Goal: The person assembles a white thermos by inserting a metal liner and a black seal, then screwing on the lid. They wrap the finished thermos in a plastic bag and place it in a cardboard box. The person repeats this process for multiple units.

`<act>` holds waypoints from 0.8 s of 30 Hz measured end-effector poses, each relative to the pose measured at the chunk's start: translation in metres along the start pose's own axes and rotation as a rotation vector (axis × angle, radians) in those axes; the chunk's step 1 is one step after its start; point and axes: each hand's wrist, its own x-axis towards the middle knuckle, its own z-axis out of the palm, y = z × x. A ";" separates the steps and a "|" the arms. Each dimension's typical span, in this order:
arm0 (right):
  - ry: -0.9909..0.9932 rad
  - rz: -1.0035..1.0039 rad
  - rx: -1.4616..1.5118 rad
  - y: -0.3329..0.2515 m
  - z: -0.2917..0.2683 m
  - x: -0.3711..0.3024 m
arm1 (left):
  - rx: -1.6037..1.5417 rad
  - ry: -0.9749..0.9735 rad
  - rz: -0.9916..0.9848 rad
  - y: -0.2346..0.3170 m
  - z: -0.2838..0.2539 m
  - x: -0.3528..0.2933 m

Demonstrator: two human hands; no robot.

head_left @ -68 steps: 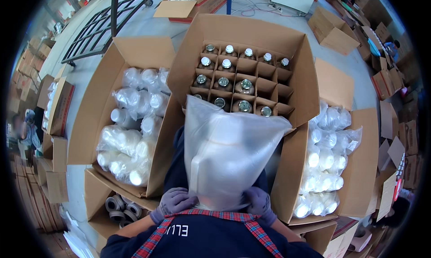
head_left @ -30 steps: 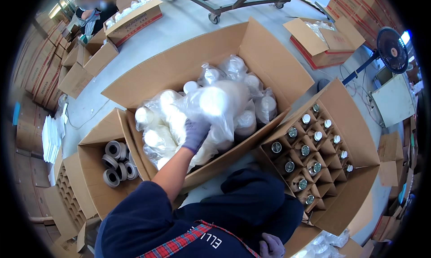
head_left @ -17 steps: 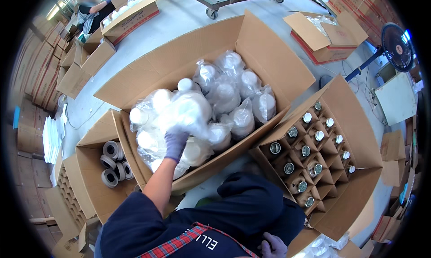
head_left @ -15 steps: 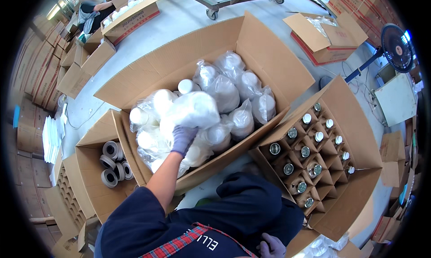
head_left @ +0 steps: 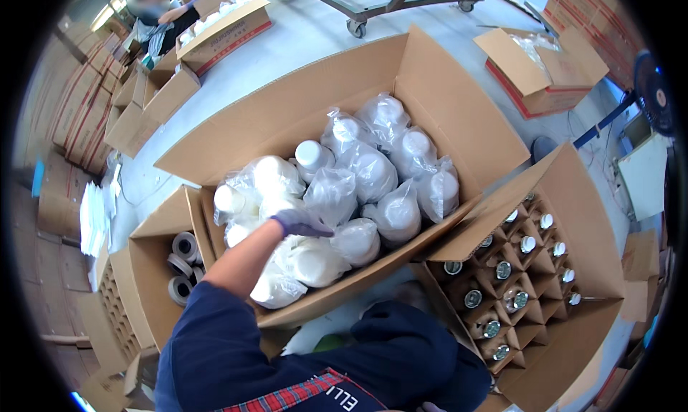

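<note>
My left hand point(head_left: 302, 223), in a thin purple glove, reaches over the large open carton point(head_left: 301, 100). Its fingers are stretched out flat, with nothing visibly held. Under and around it lie several white rounded pieces in clear plastic bags; one bagged piece point(head_left: 333, 197) is just beyond the fingers, another bagged piece point(head_left: 356, 241) close by their tips. A white capped piece point(head_left: 313, 155) stands farther back. Only a sliver of my right hand point(head_left: 430, 408), also gloved, shows at the lower edge; its fingers are hidden.
At right, a divided carton point(head_left: 573, 347) holds several glass bottles with silver or white caps. Left, a smaller carton point(head_left: 147, 268) contains grey-white rings point(head_left: 185, 247). A wheeled metal frame point(head_left: 387, 7), another open box point(head_left: 530, 75), a fan point(head_left: 652, 93) and a seated person point(head_left: 154, 25) are farther off.
My left hand has let go of the bagged white piece it held up; its fingers are now extended lower over the pile. My right hand has slipped mostly below the lower edge.
</note>
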 end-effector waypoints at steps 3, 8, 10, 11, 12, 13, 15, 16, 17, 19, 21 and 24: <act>0.008 -0.111 -0.085 0.000 -0.003 -0.019 | -0.765 0.439 -0.699 -0.080 -0.059 -0.033; 0.100 -0.368 -0.143 -0.031 0.016 -0.045 | -0.077 0.543 -0.984 -0.180 -0.050 0.025; 0.109 -0.326 -0.129 -0.035 0.018 -0.051 | -0.093 0.324 -1.022 -0.220 -0.011 0.055; 0.128 -0.333 -0.160 -0.034 0.017 -0.053 | -0.137 0.329 -1.040 -0.240 0.013 0.061; 0.179 -0.339 -0.133 -0.028 0.027 -0.054 | -0.159 0.377 -0.977 -0.210 0.006 0.080; 0.220 -0.345 -0.104 -0.022 0.034 -0.058 | -0.176 0.425 -0.922 -0.172 -0.007 0.087; 0.213 -0.378 -0.119 -0.023 0.032 -0.065 | -0.230 0.476 -0.978 -0.170 -0.005 0.076; 0.188 -0.424 -0.137 -0.020 0.030 -0.066 | -0.215 0.553 -0.974 -0.189 0.011 0.057; 0.175 -0.474 -0.144 -0.015 0.029 -0.062 | -0.274 0.644 -0.896 -0.197 0.008 0.039; 0.143 -0.532 -0.109 -0.004 0.024 -0.053 | -0.738 0.924 -0.701 -0.186 -0.011 0.004; 0.148 -0.563 -0.107 -0.008 0.029 -0.058 | -1.074 1.086 -0.251 -0.080 -0.073 -0.054; 0.197 -0.752 -0.176 -0.019 0.031 -0.061 | -1.114 1.121 -0.029 0.034 -0.102 -0.140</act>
